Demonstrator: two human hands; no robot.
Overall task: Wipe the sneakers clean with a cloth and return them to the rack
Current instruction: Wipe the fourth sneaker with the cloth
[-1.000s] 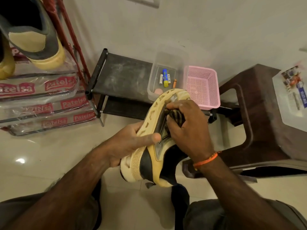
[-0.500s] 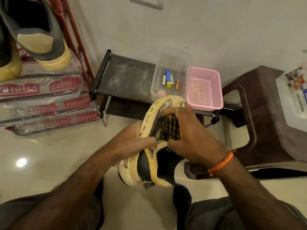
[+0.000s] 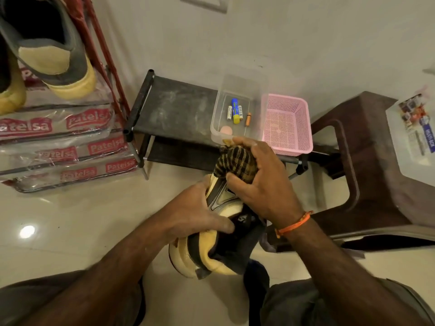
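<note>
Curled round a bunched checked cloth (image 3: 235,162), fingers of right hand (image 3: 263,184) pressing it onto the toe end of the sneaker (image 3: 211,248); thumb tucked against the cloth's near side. Left hand (image 3: 200,212) clamped on the shoe's left flank at mid-length, thumb laid across the upper, remaining fingers hidden beneath, so full wrap cannot be confirmed.

Held in the air between the knees, above the pale floor (image 3: 70,220); heel nearest the body, toe pointing away toward the low black shelf (image 3: 174,107); long axis running near to far, tilted a little rightward at the toe. Cloth sitting at the far end, so any wiping stroke likely to travel back along that axis toward the heel, with the right hand doing the work and the left merely steadying.

Rack (image 3: 103,67) standing up and to the left, already carrying another sneaker (image 3: 51,50); left hand lying on that side, hence probably the better placed for the eventual return. Wiping seemingly in progress, return not yet begun.

Clear tub (image 3: 240,95) and pink basket (image 3: 287,123) resting just beyond the toe.
</note>
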